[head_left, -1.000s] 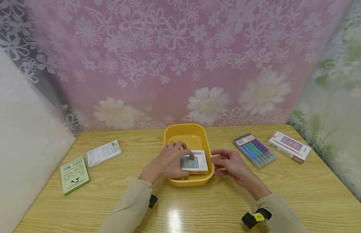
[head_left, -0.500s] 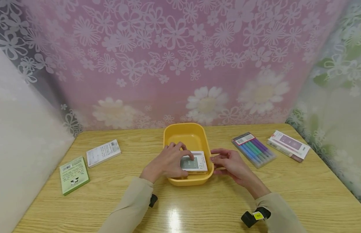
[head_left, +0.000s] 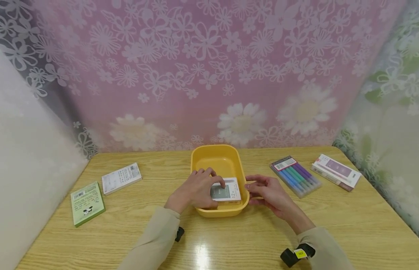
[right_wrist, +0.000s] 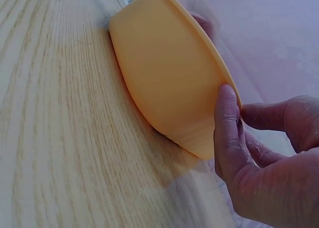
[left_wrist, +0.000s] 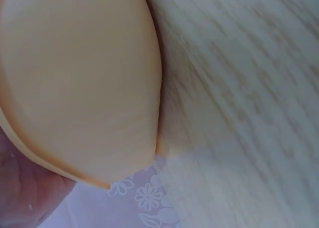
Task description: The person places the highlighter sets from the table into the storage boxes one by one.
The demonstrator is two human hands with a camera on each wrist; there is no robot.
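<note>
A yellow plastic basin point(head_left: 216, 151) stands on the wooden table. In its near half lies a white box with a grey-green panel point(head_left: 234, 189), marked "12". My left hand point(head_left: 195, 189) reaches over the basin's left rim and grips this box, with bent fingers on top and the thumb at its near side. My right hand point(head_left: 268, 193) pinches the basin's right rim; the right wrist view shows its fingers point(right_wrist: 228, 123) on both sides of the rim. The left wrist view holds mostly the basin's outer wall point(left_wrist: 84, 88), with the left hand partly cut off.
On the left lie a white box point(head_left: 121, 178) and a green box with a cow picture point(head_left: 87, 204). To the right are a clear case of coloured pens point(head_left: 295, 176) and a white box with a purple panel point(head_left: 335, 171). A pink floral curtain point(head_left: 182, 75) hangs behind the table.
My left hand and the box under it have shifted very slightly toward the near end of the basin. The right hand keeps its hold on the rim.
</note>
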